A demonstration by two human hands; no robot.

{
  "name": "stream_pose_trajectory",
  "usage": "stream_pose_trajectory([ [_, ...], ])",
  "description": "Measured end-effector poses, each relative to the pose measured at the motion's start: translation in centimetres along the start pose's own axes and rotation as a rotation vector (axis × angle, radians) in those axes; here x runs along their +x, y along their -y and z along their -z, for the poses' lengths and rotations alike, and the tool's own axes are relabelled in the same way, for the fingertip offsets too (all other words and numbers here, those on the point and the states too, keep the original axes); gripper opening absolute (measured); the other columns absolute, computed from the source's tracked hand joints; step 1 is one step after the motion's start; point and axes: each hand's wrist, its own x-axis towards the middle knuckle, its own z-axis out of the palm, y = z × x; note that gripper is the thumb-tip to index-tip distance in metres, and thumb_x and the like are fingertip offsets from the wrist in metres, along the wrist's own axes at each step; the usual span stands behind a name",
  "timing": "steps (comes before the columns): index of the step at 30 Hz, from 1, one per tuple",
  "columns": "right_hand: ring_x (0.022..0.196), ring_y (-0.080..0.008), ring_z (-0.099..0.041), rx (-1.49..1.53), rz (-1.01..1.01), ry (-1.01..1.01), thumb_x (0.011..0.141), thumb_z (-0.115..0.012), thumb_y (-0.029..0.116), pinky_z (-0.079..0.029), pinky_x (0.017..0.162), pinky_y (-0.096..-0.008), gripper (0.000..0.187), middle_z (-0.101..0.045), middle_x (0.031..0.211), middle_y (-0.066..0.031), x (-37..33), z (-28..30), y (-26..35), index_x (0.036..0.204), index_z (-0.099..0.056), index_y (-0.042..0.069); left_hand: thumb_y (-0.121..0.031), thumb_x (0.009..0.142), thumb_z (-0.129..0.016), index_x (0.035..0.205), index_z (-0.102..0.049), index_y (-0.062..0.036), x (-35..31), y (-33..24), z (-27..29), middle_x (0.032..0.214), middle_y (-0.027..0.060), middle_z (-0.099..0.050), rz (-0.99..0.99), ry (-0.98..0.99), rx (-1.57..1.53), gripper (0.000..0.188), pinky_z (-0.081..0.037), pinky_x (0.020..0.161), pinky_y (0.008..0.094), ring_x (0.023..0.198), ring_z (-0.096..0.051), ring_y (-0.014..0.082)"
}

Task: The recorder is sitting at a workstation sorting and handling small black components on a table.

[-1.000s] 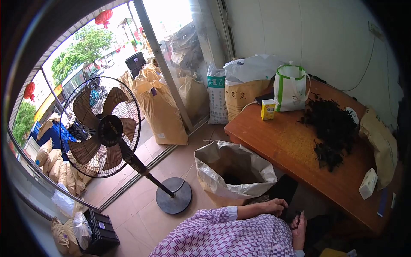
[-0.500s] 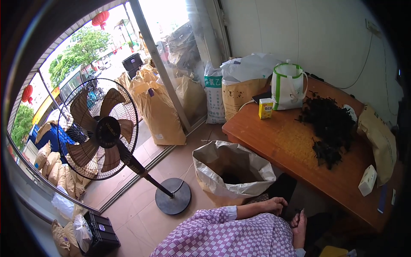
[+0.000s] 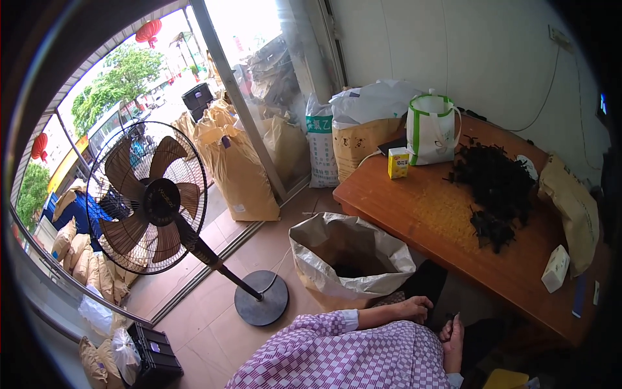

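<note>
My left hand is over my lap, just past the near rim of an open paper sack, its fingers curled together. What they hold, if anything, is too small to make out. To its right, my right hand is closed with the thumb on top, and a small dark bit seems to show at its fingers. Dark material lies deep inside the sack. Beyond my hands, a heap of black strip-like pieces lies on the brown wooden table.
A standing fan is at the left. On the table are a small yellow box, a white-and-green bag, a white box and a brown paper bag. Filled sacks stand by the glass door.
The whole view has shifted very slightly. Both hands stay in nearly the same place and remain closed.
</note>
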Motion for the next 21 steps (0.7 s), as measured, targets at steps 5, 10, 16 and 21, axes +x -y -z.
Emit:
stream_pose_trajectory([
  [5,0.041,-0.0066,-0.033,0.003,0.012,0.028,0.093,-0.051,0.039,-0.027,0.039,-0.0224,0.029,-0.039,0.055,0.0032,0.2,-0.1,0.0,0.076,-0.045,0.016,-0.006,0.083,-0.051,0.119,-0.043,0.0016,0.1,0.1,0.1,0.081,0.0126,-0.058,-0.002,0.0,-0.007,0.038,-0.052,0.056,0.0293,0.064,-0.062,0.0205],
  [10,0.041,-0.0064,-0.033,0.007,0.005,0.003,0.093,-0.052,0.039,-0.027,0.04,-0.0222,0.029,-0.039,0.055,0.0031,-0.1,-0.4,1.0,0.076,-0.045,0.016,-0.009,0.085,-0.051,0.118,-0.044,0.0025,-1.2,-0.7,-0.4,0.082,0.012,-0.059,-0.107,-0.034,0.21,0.036,-0.052,0.062,0.0305,0.07,-0.062,0.0213],
  [16,0.038,-0.0075,-0.032,0.121,-0.044,-0.063,0.093,-0.053,0.029,-0.023,0.036,-0.0226,0.025,-0.039,0.053,0.0012,-1.7,1.0,0.4,0.075,-0.045,0.013,-0.02,0.088,-0.058,0.129,-0.04,-0.0032,-11.5,-10.5,1.3,0.108,0.0115,-0.058,-0.084,0.074,0.817,0.047,-0.047,0.084,0.0313,0.098,-0.058,0.0211],
  [21,0.039,-0.0059,-0.031,0.066,-0.121,0.134,0.093,-0.054,0.029,-0.024,0.037,-0.0206,0.022,-0.039,0.055,0.0027,2.8,-2.0,-0.9,0.079,-0.045,0.015,-0.017,0.088,-0.051,0.122,-0.047,-0.0048,-21.9,-19.1,9.1,0.092,0.0101,-0.062,-0.552,-0.561,0.446,0.036,-0.052,0.074,0.0281,0.087,-0.063,0.0218],
])
